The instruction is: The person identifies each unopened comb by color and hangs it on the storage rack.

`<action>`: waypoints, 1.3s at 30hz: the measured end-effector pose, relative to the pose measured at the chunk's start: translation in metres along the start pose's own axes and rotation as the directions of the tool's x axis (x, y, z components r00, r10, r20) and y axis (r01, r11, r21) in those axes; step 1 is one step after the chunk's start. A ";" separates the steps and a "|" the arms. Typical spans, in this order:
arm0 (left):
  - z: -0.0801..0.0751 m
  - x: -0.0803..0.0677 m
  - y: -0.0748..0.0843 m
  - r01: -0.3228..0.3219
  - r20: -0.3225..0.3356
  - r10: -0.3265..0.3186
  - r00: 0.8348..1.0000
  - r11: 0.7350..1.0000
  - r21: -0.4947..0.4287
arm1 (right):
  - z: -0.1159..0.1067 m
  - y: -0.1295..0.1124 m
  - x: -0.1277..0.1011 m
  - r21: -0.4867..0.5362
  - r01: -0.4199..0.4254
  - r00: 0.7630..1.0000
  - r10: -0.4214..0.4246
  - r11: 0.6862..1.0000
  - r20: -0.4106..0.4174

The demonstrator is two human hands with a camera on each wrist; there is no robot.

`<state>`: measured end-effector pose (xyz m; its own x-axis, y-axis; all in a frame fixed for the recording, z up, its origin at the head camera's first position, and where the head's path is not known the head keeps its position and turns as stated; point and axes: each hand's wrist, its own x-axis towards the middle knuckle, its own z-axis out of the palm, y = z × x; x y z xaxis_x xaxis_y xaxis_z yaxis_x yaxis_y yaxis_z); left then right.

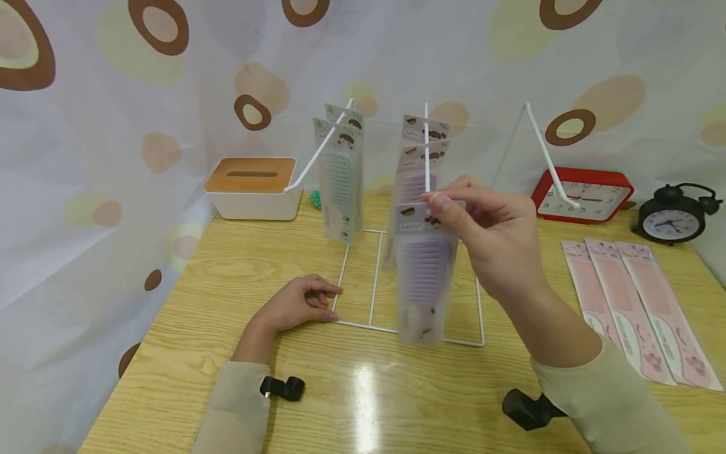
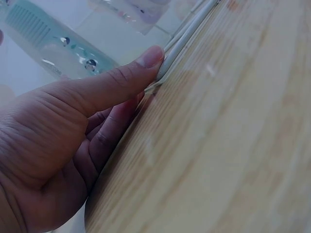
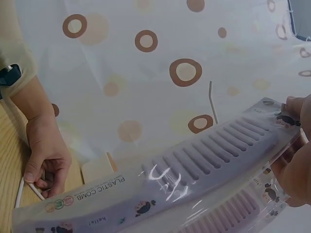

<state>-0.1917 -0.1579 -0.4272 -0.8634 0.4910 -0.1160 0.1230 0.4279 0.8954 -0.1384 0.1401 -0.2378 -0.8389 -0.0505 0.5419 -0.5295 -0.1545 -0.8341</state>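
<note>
My right hand [image 1: 499, 233] pinches the top of a packaged purple comb [image 1: 425, 277] at the front end of the middle prong of a white wire rack [image 1: 371, 284]. Behind it, two more purple comb packages [image 1: 426, 129] hang on that prong. The right wrist view shows the held pack [image 3: 194, 160] slanting, printed "PLASTIC COMB". My left hand [image 1: 297, 301] holds the rack's front left base corner, its thumb [image 2: 121, 80] against the wire in the left wrist view. Green comb packages [image 1: 338, 183] hang on the left prong; the right prong [image 1: 547, 151] carries none.
Three pink comb packages [image 1: 641, 309] lie on the wooden table [image 1: 317, 384] at the right. A red clock [image 1: 584, 194] and a black alarm clock [image 1: 672, 214] stand behind them. A white tissue box [image 1: 255, 205] with a wooden lid sits at the back left.
</note>
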 end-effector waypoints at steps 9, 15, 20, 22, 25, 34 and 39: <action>-0.001 0.000 -0.001 -0.011 0.009 0.011 1.000 1.000 0.004 | -0.005 0.017 0.018 -0.106 -0.044 0.998 0.040 0.993 -0.046; -0.003 -0.001 -0.005 -0.016 0.001 0.016 1.000 1.000 0.019 | -0.012 0.030 0.040 -0.119 -0.073 0.996 0.068 0.990 -0.049; -0.003 0.000 -0.003 -0.022 0.008 0.022 1.000 1.000 0.010 | -0.016 0.035 0.048 -0.091 -0.074 0.997 0.074 0.993 -0.009; -0.002 0.000 -0.002 -0.024 0.013 0.024 1.000 1.000 0.002 | -0.018 0.036 0.048 -0.086 -0.071 0.997 0.072 0.994 0.006; 0.000 0.000 -0.002 -0.020 0.015 0.020 1.000 1.000 -0.004 | -0.020 0.038 0.046 -0.099 -0.073 0.997 0.076 0.992 0.028; 0.008 0.001 -0.002 -0.021 0.020 0.021 1.000 1.000 0.003 | -0.054 0.042 0.017 -0.231 -0.139 0.984 0.160 0.963 0.076; 0.005 0.000 -0.001 -0.035 0.017 0.035 0.999 0.999 0.025 | -0.082 0.055 -0.002 -0.270 -0.109 0.975 0.156 0.957 0.158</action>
<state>-0.1895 -0.1544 -0.4306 -0.8501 0.5186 -0.0919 0.1657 0.4290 0.8880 -0.1763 0.2130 -0.2936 -0.8807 -0.2296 0.4143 -0.4488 0.1246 -0.8849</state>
